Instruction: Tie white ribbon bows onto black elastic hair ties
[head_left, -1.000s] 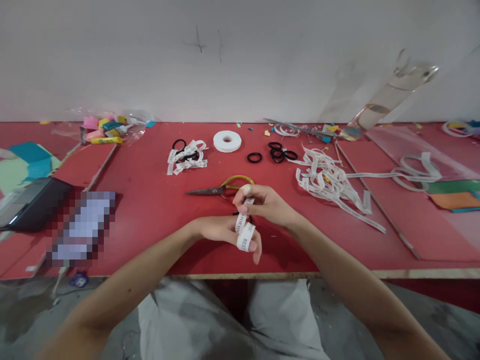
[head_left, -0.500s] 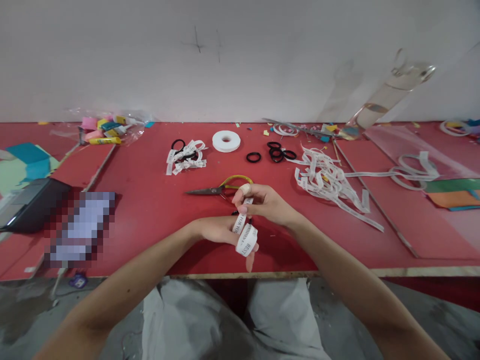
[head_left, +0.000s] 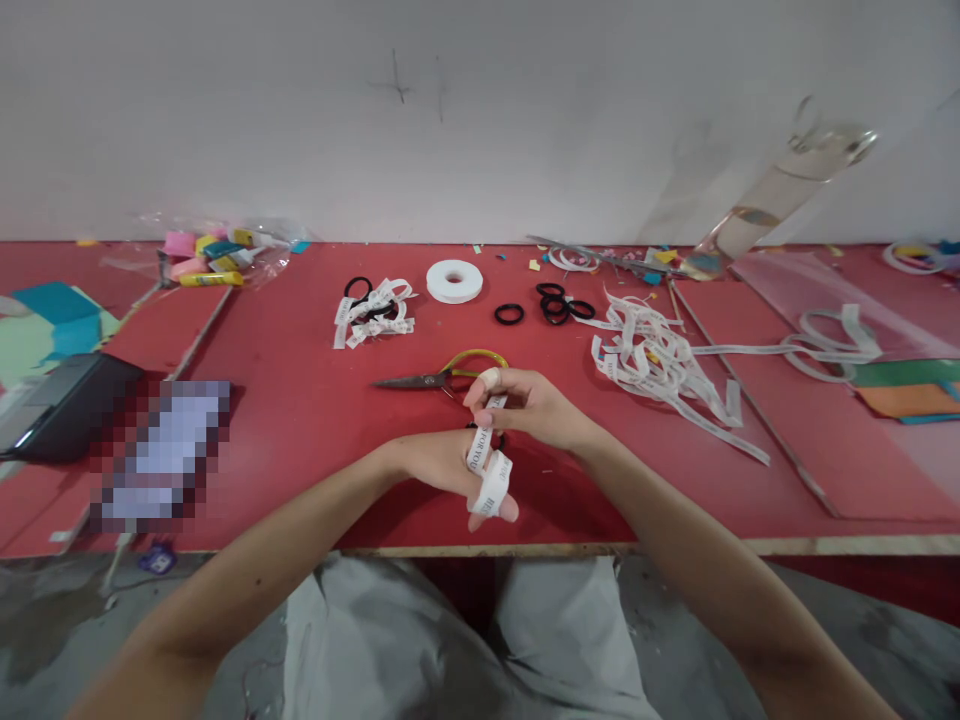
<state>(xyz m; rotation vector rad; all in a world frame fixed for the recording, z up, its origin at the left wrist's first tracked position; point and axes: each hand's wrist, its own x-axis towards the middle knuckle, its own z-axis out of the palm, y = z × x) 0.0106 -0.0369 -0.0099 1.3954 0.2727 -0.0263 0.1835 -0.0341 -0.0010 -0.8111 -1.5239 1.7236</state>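
Observation:
In front of me, a white printed ribbon [head_left: 493, 487] with dark lettering is looped around the fingers of my left hand [head_left: 446, 465]. That hand is turned inward and bent around the ribbon, its far fingers partly hidden. Thumb and fingertips of my right hand [head_left: 534, 405] pinch the ribbon's upper part, just above the left hand. A black ring [head_left: 501, 440] shows partly behind the ribbon, between both hands; what grips it is hidden. Just beyond my fingers lie scissors [head_left: 412, 381] with yellow handles, partly covered by the right hand.
Black rings [head_left: 509, 314] and a white ribbon roll [head_left: 454, 282] lie farther back. Ribbon bows [head_left: 375, 312] sit left, a tangled ribbon heap [head_left: 652, 350] right. A phone [head_left: 165, 450], a dark case [head_left: 75, 405] and a leaning clear bottle [head_left: 787, 195] stand around the red table [head_left: 300, 400].
My left fingers have drawn in; the finger that pointed downward is now curled higher. The ribbon loop has shifted and turned slightly with them. My right hand keeps its pinch.

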